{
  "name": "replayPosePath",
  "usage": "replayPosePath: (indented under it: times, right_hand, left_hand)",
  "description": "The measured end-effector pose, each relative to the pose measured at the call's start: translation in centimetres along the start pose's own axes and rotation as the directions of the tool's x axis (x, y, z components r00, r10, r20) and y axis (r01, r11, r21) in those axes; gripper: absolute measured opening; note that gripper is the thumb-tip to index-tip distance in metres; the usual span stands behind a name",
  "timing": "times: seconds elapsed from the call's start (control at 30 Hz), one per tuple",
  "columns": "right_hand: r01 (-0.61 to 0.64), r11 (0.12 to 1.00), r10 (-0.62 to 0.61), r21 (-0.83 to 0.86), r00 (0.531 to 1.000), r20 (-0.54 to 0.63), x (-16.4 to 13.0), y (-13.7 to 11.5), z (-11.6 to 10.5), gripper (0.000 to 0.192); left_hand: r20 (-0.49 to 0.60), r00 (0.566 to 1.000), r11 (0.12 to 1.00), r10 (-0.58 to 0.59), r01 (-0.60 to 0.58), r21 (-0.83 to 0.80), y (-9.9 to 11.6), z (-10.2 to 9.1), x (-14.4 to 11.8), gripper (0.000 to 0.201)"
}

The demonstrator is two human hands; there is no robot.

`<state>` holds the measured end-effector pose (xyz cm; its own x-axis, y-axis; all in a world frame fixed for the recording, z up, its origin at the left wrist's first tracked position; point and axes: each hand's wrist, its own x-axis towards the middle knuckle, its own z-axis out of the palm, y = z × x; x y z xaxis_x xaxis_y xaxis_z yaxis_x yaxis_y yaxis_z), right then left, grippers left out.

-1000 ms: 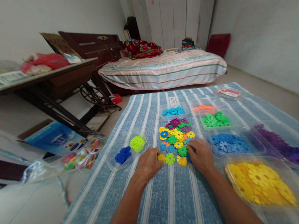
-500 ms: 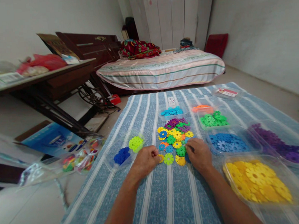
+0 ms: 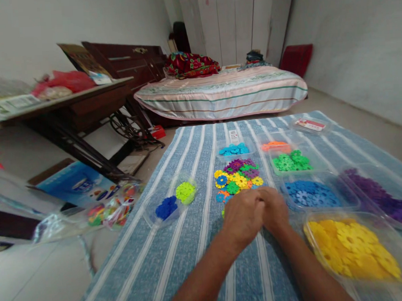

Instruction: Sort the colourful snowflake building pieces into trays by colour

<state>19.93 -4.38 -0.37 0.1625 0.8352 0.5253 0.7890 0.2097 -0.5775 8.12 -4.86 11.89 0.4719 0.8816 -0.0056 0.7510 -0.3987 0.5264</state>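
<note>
My left hand [image 3: 243, 213] and my right hand [image 3: 274, 209] meet over the near end of a mixed pile of plastic flower-shaped discs [image 3: 238, 180]. The fingers of both are closed and bent inward, fingertips together. Whatever they pinch is hidden behind the knuckles. Yellow, green, orange, blue and purple discs show beyond the hands, lying flat and overlapping. To the right stands a clear tub of blue discs [image 3: 311, 194], close to my right hand. A clear container on the left holds dark blue discs [image 3: 166, 208] and lime discs [image 3: 186, 192].
Clear tubs hold yellow discs [image 3: 355, 248], purple discs [image 3: 383, 198], green discs [image 3: 292, 161], orange discs [image 3: 274, 146] and light blue discs [image 3: 234, 149]. A lidded box [image 3: 310, 124] lies at the far right of the striped cloth [image 3: 180, 256]. Beyond is a bed [image 3: 221, 94].
My left hand, which was at a yellow disc on the pile's left, has moved right to meet my right hand. The hands now cover the pile's near discs. The view has shifted slightly.
</note>
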Motion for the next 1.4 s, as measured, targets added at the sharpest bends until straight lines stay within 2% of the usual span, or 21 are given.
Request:
replayPosePath:
  times: [0.1,0.2,0.33,0.57,0.67,0.77,0.87,0.93,0.97,1.03,1.17,1.3,1.4]
  right_hand:
    - [-0.006,1.000,0.006,0.006,1.000,0.014,0.2,0.1,0.0,0.020]
    - [-0.003,1.000,0.003,0.012,0.999,0.033,0.4,0.0,-0.1,0.019]
    - [0.007,1.000,-0.008,0.019,0.999,0.042,0.5,-0.2,-0.2,0.018]
    - [0.022,0.999,-0.023,0.030,0.999,0.038,0.4,-0.2,-0.3,0.017]
    - [0.017,0.999,-0.018,0.031,0.999,0.035,0.3,-0.1,-0.2,0.017]
    - [0.013,0.999,-0.014,0.031,0.999,0.035,0.3,-0.1,-0.2,0.018]
    - [0.011,0.999,-0.012,0.031,0.999,0.037,0.3,-0.2,-0.2,0.018]
    - [0.010,0.999,-0.011,0.033,0.999,0.037,0.3,-0.2,-0.2,0.018]
    - [0.010,0.999,-0.011,0.033,0.999,0.038,0.3,-0.2,-0.1,0.018]
    - [0.011,0.999,-0.012,0.034,0.999,0.041,0.3,-0.1,-0.1,0.018]
    - [0.015,0.999,-0.016,0.033,0.999,0.047,0.3,0.0,-0.1,0.018]
    - [0.014,0.999,-0.015,0.030,0.999,0.047,0.4,0.0,-0.1,0.018]
    - [0.007,1.000,-0.009,0.029,0.999,0.043,0.4,-0.1,-0.2,0.018]
  left_hand:
    - [-0.001,0.983,0.939,-0.186,0.178,0.294,-4.5,-0.5,-0.8,0.019]
    - [0.017,0.964,0.896,-0.265,0.240,0.373,-7.1,-0.5,-1.7,0.019]
    - [0.033,0.969,0.921,-0.245,0.222,0.319,-8.1,-0.1,-1.9,0.015]
    - [-0.018,0.970,0.969,-0.241,0.242,0.053,-8.1,0.7,-1.4,0.004]
    - [-0.038,0.977,0.977,-0.211,0.210,-0.028,-8.0,-0.9,-1.7,0.005]
    - [-0.175,0.960,0.974,-0.217,0.201,-0.105,-8.8,-4.5,-2.0,0.010]
    - [-0.271,0.921,0.950,-0.280,0.306,0.060,-11.1,-8.7,-1.7,0.013]
    - [-0.270,0.901,0.882,-0.340,0.405,0.242,-12.8,-10.7,-1.0,0.016]
    - [-0.273,0.895,0.865,-0.354,0.424,0.269,-13.7,-11.3,-0.5,0.017]
    - [-0.263,0.889,0.842,-0.374,0.444,0.305,-15.0,-11.8,0.4,0.018]
    - [-0.243,0.891,0.823,-0.384,0.450,0.347,-16.2,-11.1,1.7,0.020]
    - [-0.293,0.879,0.792,-0.377,0.470,0.390,-15.8,-10.5,1.5,0.021]
    - [-0.345,0.872,0.788,-0.348,0.471,0.396,-14.4,-10.6,0.7,0.025]
